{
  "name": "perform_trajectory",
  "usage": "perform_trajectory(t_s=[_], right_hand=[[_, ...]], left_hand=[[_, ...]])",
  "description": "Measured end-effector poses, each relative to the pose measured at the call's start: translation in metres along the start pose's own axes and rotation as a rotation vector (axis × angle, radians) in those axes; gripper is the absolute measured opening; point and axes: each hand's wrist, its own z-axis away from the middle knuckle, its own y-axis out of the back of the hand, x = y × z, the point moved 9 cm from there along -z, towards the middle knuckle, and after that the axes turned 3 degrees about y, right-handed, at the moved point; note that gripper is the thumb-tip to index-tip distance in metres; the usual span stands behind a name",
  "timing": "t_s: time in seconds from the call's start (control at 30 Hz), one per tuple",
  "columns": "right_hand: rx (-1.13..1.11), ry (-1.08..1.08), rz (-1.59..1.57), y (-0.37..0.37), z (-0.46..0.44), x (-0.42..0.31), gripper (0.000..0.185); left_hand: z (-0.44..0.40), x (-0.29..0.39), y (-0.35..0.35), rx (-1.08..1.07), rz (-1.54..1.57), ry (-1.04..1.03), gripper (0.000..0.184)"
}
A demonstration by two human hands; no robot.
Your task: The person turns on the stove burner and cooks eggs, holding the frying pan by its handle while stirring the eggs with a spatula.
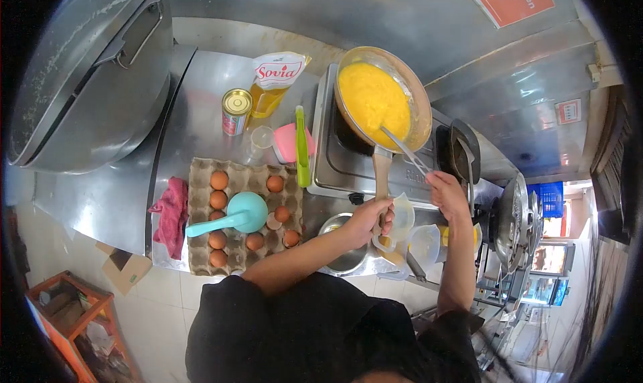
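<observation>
My left hand (367,222) is wrapped around the tan handle of a frying pan (423,111). Yellow egg mixture (372,96) covers much of the pan's inside. In my closed right hand (447,194) is a grey long-handled utensil (406,150). Its far end dips into the egg, so its shape there is hidden. Below the pan stands a silver gas stove (345,172); whether the pan rests on it or is raised, I cannot tell. Close to my left hand are a metal bowl (346,259) and a translucent plastic cup (402,219).
On the steel counter, an egg carton (201,249) holds several brown eggs and a turquoise ladle (246,212). Behind it stand a can (236,111) and an oil pouch (273,81). A green-handled tool (302,148), a red cloth (173,215) and a big pot (127,101) are nearby.
</observation>
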Motion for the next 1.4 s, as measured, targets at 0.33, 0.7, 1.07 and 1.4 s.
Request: perform_trajectory(t_s=[0.33, 0.7, 1.07, 1.4], right_hand=[[0.037, -0.005, -0.108, 0.01, -0.01, 0.011, 0.017], [0.157, 0.093, -0.057, 0.026, -0.018, 0.007, 0.016], [-0.015, -0.015, -0.006, 0.02, -0.014, 0.006, 0.015], [0.023, 0.001, -0.005, 0.019, -0.016, 0.006, 0.016]], left_hand=[[0.0, 0.0, 0.0, 0.014, -0.018, 0.003, 0.02], [-0.014, -0.013, -0.002, 0.161, -0.026, -0.046, 0.025], [-0.011, -0.009, -0.002, 0.126, -0.044, -0.066, 0.025], [-0.013, -0.008, -0.002, 0.127, -0.016, -0.106, 0.023]])
